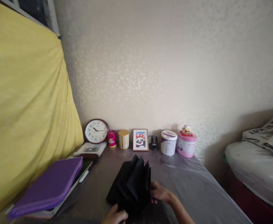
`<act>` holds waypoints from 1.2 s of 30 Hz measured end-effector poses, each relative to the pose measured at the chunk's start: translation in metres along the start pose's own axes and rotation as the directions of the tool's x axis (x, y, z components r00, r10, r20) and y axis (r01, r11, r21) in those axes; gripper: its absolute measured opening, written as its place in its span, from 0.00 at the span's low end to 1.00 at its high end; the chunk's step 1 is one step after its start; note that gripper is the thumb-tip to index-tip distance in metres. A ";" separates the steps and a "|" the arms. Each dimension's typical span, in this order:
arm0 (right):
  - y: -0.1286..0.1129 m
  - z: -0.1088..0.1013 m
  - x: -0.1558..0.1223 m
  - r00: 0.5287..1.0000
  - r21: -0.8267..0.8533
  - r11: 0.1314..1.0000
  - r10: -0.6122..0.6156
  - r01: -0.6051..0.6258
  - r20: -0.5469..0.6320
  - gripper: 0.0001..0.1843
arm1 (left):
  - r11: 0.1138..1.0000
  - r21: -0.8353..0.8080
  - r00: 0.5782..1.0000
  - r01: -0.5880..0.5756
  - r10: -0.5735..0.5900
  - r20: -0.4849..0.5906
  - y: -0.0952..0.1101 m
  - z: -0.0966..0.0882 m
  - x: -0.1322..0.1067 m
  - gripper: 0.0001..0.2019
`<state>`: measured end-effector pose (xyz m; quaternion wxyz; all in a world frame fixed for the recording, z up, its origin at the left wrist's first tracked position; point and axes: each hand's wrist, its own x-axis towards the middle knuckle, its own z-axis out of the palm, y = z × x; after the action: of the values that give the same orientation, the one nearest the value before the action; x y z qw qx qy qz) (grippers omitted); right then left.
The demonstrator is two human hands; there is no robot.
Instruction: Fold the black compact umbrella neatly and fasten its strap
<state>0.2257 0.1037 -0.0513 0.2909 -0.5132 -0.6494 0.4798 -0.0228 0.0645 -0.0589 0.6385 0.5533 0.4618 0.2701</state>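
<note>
A black item with several upright flaps or folds (134, 183) stands fanned out at the near middle of the table; its exact kind is unclear. My left hand (116, 214) closes on its lower near end, thumb on top, with the fingers partly hidden and cut off by the frame's bottom edge. At its right side, my right hand (159, 192) has curled fingers gripping the outer edge. The folds spread apart at the top, and the dark inside between them cannot be made out.
On the table (183, 186), left, lie a purple folder (47, 183) and a white pen-like stick (83, 176). Along the wall stand a clock (96, 131), tins (123, 139), a framed panda picture (140, 140), a black device (153, 143) and tubs (168, 143). A yellow curtain (29, 93) hangs left.
</note>
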 end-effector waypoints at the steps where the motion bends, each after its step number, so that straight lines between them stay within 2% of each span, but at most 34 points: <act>1: -0.001 -0.003 -0.003 0.999 -0.002 1.000 0.030 -0.030 0.042 0.07 | 1.000 -0.001 1.000 -0.003 0.003 0.000 -0.001 0.001 0.001 0.07; 3: 0.000 -0.009 -0.011 0.999 -0.037 0.998 0.047 -0.046 0.021 0.06 | 1.000 -0.007 1.000 -0.011 0.011 -0.004 -0.002 0.004 0.002 0.04; 5: 0.002 -0.018 -0.024 0.999 -0.143 0.990 0.009 -0.016 -0.050 0.07 | 1.000 -0.004 0.999 -0.020 0.020 -0.027 -0.003 0.007 0.002 0.05; 8: 0.008 -0.034 -0.046 0.985 -0.378 0.925 -0.100 0.039 -0.143 0.09 | 0.998 0.068 0.996 0.001 0.005 -0.092 -0.004 0.011 0.002 0.20; 10: 0.014 -0.043 -0.061 0.975 -0.478 0.878 -0.114 0.010 -0.190 0.11 | 0.989 0.148 0.991 0.011 0.010 -0.136 -0.004 0.013 0.001 0.27; 14: 0.033 -0.058 -0.082 0.955 -0.535 0.840 -0.075 -0.093 -0.285 0.12 | 0.930 0.364 0.955 -0.052 0.153 -0.253 -0.006 0.015 -0.001 0.29; 16: 0.039 -0.066 -0.088 0.933 -0.542 0.832 -0.094 -0.117 -0.346 0.11 | 0.894 0.444 0.938 -0.063 0.204 -0.279 -0.006 0.016 -0.003 0.28; 19: 0.031 -0.073 -0.089 0.874 -0.560 0.818 -0.170 -0.133 -0.455 0.12 | 0.897 0.442 0.965 -0.017 0.130 -0.227 -0.006 0.018 -0.007 0.29; 22: 0.002 -0.069 -0.080 0.801 -0.583 0.809 -0.296 -0.079 -0.519 0.14 | 0.898 0.433 0.986 0.074 0.001 -0.169 -0.004 0.021 -0.011 0.30; 25: -0.037 -0.051 -0.066 0.778 -0.637 0.767 -0.444 0.074 -0.445 0.14 | 0.831 0.548 0.986 0.095 -0.004 -0.165 -0.004 0.022 -0.012 0.29; 28: -0.069 -0.026 -0.048 0.775 -0.701 0.682 -0.552 0.207 -0.308 0.14 | 0.727 0.686 0.980 0.044 0.102 -0.171 -0.005 0.023 -0.010 0.29; 33: -0.093 0.007 -0.018 0.839 -0.865 0.445 -0.541 0.230 -0.055 0.18 | 0.654 0.754 0.976 0.062 0.118 -0.182 -0.002 0.027 -0.012 0.32; 36: -0.094 0.017 -0.002 0.870 -0.912 0.348 -0.493 0.216 0.017 0.20 | 0.635 0.769 0.978 0.081 0.098 -0.184 0.005 0.029 -0.017 0.32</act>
<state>0.1753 0.0950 0.0293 0.1556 -0.4905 -0.8532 -0.0848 -0.0034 0.0381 -0.0507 0.2873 0.7437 0.5943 0.1060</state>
